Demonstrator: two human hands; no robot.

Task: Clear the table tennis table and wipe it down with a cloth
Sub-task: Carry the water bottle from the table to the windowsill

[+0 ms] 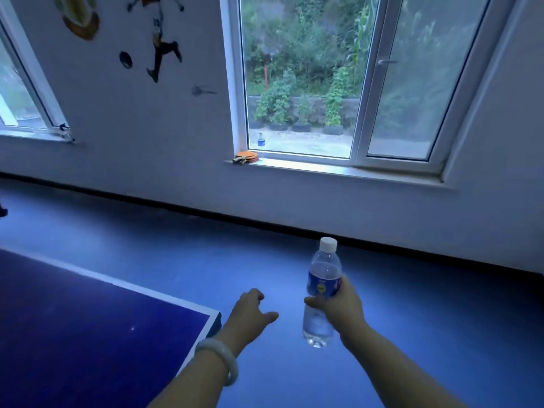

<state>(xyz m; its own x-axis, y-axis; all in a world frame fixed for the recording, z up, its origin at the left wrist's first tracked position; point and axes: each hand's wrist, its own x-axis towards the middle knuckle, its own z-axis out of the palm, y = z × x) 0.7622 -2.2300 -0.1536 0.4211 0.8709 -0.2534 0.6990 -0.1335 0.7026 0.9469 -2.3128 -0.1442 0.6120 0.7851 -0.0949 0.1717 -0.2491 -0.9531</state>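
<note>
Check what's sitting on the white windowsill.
Orange table tennis paddles lie stacked at the left end of the white windowsill. A small blue-labelled bottle stands behind them; whether inside or outside the glass is unclear. How many paddles are stacked is hidden.

We face a pale wall (147, 128) with a big window (338, 78) onto greenery, a footballer sticker (160, 39) beside it, and a blue floor (176, 245) below.
</note>
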